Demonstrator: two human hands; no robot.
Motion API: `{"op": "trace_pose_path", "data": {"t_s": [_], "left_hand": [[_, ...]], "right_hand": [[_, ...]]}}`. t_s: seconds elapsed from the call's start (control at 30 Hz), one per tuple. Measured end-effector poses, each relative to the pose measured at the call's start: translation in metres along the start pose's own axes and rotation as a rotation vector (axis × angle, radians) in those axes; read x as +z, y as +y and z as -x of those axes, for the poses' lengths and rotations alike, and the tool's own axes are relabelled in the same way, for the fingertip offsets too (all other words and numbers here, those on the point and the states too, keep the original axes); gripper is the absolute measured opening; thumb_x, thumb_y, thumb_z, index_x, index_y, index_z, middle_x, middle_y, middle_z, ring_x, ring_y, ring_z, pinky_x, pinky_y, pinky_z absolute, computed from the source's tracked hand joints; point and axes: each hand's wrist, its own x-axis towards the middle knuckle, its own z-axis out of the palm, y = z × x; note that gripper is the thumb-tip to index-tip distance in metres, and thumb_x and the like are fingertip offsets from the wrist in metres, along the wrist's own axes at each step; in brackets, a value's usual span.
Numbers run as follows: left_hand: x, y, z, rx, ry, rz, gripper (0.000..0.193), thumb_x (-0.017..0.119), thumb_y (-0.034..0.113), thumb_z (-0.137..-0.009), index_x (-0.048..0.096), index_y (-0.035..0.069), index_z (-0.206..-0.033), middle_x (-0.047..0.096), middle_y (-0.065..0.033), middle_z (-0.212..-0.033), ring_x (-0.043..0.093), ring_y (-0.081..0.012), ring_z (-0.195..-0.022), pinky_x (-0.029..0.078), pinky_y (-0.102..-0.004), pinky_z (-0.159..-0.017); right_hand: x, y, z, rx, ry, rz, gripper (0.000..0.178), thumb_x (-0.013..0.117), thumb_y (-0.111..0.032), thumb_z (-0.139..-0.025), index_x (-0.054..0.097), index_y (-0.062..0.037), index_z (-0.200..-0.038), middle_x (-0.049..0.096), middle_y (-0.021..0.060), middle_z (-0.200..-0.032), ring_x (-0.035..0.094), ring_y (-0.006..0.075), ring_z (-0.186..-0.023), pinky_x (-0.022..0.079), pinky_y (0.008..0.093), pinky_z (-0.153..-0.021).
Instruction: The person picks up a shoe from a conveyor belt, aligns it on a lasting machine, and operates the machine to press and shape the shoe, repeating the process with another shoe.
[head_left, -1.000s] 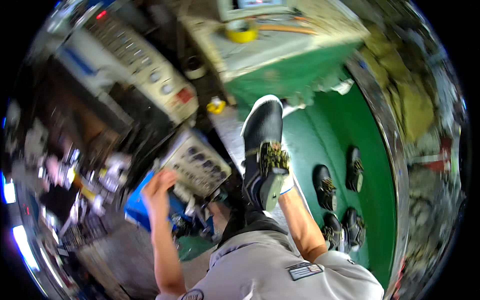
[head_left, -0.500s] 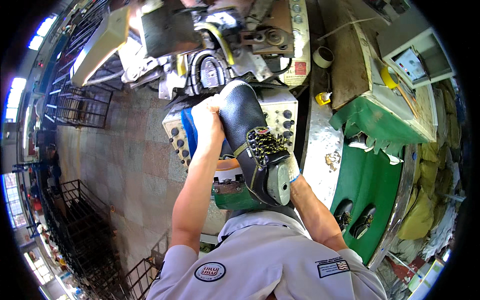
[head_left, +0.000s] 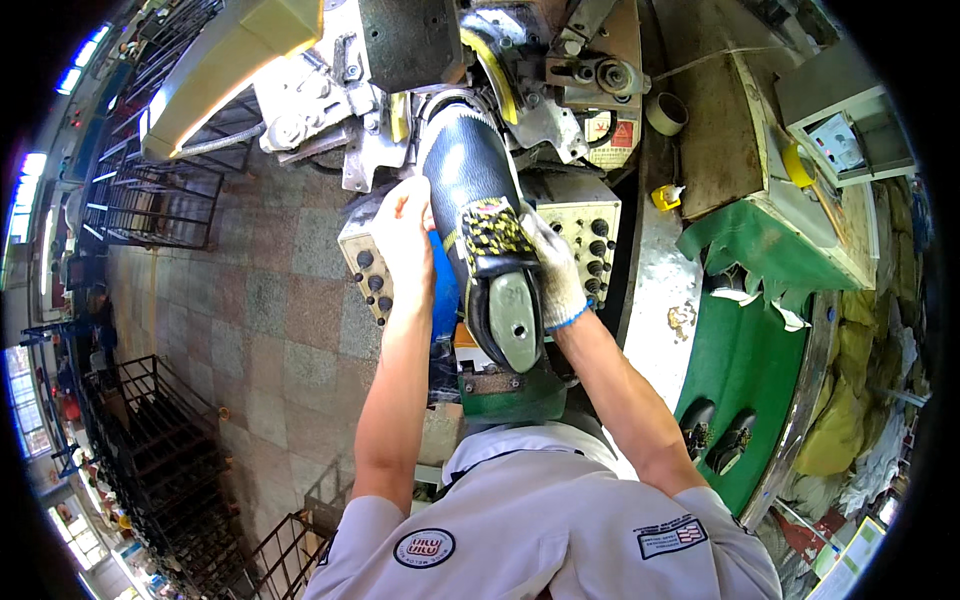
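A black leather shoe (head_left: 465, 165) with yellow-flecked laces sits on a grey-green shoe last (head_left: 514, 325). Its toe points away from me and lies in the curved jaw area of a metal machine (head_left: 415, 45); the tip is partly hidden there. Bare, my left hand (head_left: 404, 215) grips the shoe's left side near the forefoot, some fingers out of sight. My right hand (head_left: 555, 265), in a white knitted glove with a blue cuff, holds the opposite side near the laces and ankle.
Panels with black knobs (head_left: 590, 240) flank the shoe below the machine. To the right, a green-lined trough (head_left: 745, 365) carries a pair of black shoes (head_left: 716, 437). A tape roll (head_left: 667, 114) lies beside a wooden box. Dark metal racks (head_left: 165, 470) stand on the left.
Both hands have brought the shoe forward and turned it straighter, so its toe moved from in front of the machine's jaws into them. My gloved hand now shows at the shoe's right side.
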Motion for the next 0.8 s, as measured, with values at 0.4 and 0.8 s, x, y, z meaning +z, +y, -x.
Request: {"op": "trace_pose_path", "data": {"t_s": [0.4, 0.8], "left_hand": [[-0.010, -0.001, 0.010, 0.076, -0.138, -0.372, 0.049, 0.055, 0.027, -0.105, 0.055, -0.006, -0.140, 0.062, -0.0176, -0.139, 0.058, -0.0218, -0.125, 0.040, -0.0308, -0.109], [-0.005, -0.002, 0.016, 0.046, -0.102, -0.291, 0.053, 0.057, 0.029, -0.104, 0.054, -0.010, -0.139, 0.061, -0.0214, -0.139, 0.057, -0.0236, -0.127, 0.039, -0.0320, -0.111]], "right_hand": [[0.033, 0.012, -0.031, -0.135, 0.099, 0.025, 0.065, 0.066, -0.034, -0.100, 0.047, 0.0077, -0.146, 0.061, 0.0121, -0.133, 0.058, 0.0157, -0.116, 0.047, 0.0279, -0.100], [0.026, 0.018, -0.037, -0.125, 0.102, -0.012, 0.058, 0.067, -0.032, -0.099, 0.052, 0.0034, -0.143, 0.065, 0.0093, -0.124, 0.061, 0.0137, -0.109, 0.049, 0.0284, -0.096]]}}
